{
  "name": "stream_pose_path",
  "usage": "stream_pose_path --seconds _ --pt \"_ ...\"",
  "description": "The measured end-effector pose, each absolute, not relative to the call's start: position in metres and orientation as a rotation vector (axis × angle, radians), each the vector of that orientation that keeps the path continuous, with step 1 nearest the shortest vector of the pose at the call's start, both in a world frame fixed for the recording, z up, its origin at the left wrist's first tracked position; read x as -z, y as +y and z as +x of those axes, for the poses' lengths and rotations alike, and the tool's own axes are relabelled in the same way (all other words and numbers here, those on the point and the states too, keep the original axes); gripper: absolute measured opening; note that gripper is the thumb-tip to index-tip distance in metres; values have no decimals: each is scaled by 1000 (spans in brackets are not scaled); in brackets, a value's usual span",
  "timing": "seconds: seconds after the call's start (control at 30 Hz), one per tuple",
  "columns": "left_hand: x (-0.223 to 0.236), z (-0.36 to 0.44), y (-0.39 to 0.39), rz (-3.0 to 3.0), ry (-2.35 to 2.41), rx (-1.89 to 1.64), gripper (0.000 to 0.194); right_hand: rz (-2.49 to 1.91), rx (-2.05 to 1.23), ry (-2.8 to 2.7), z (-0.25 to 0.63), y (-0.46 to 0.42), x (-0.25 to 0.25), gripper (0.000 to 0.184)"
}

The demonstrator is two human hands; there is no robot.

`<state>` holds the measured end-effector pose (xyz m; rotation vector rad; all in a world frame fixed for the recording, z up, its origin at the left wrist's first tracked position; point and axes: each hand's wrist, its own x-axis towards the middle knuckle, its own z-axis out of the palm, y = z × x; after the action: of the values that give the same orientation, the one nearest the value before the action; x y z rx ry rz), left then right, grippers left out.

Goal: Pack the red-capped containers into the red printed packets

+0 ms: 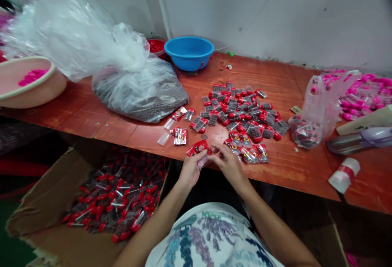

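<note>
My left hand point(190, 170) is closed on a red printed label point(197, 147) with black and yellow marks, just over the table's front edge. Whether it is one label or a small stack I cannot tell. My right hand point(228, 161) is pinched at the label's right side; what lies between its fingertips is hidden. Behind the hands lies a heap of small clear bottles point(245, 110) with red caps, filled with dark beads. Several bottles wrapped in red labels point(251, 152) lie right of my right hand. Left of the hands are another red label point(180, 136) and clear plastic sleeves point(163, 138).
A large clear bag of dark beads point(150, 99) rests at the left, near a blue basin point(189, 50) and a cream basin point(36, 91). Below is an open carton point(55, 242) of red-capped bottles. A knotted bag point(315, 116), drink bottle point(352, 142) and paper roll point(344, 175) stand right.
</note>
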<state>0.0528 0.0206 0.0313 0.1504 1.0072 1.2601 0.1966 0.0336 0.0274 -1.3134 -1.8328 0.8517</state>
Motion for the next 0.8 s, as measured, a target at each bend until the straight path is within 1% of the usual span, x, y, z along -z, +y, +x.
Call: stream_pose_path --seconds 0.03,0.1,0.27,0.37,0.47,0.57,0.67,0.73,0.8 --pt "-31 51 21 148 995 -1277 21 -1257 -941 -1827 187 35 -25 31" --pt "-32 45 23 136 1006 -1331 20 -1213 -991 -1836 174 40 -22 33" --pt "-30 26 23 191 1064 -1496 22 -1171 -842 -2167 166 62 -31 42" --pt "-26 19 25 165 1066 -1554 25 -1143 -829 -2344 163 80 -41 38" --pt "-25 14 29 28 1110 -1595 25 -1362 -713 -2345 153 103 -45 32" --pt "-26 11 32 -75 1113 -1591 21 -1670 -459 -2298 137 123 -40 41" --pt "-30 9 33 -106 1079 -1543 18 -1729 -319 -2330 123 131 -32 51" --pt "-32 8 32 -133 1062 -1503 14 -1734 -275 -2315 119 129 -29 49" --pt "-34 7 32 -169 1050 -1471 11 -1747 -285 -2283 122 123 -28 40"
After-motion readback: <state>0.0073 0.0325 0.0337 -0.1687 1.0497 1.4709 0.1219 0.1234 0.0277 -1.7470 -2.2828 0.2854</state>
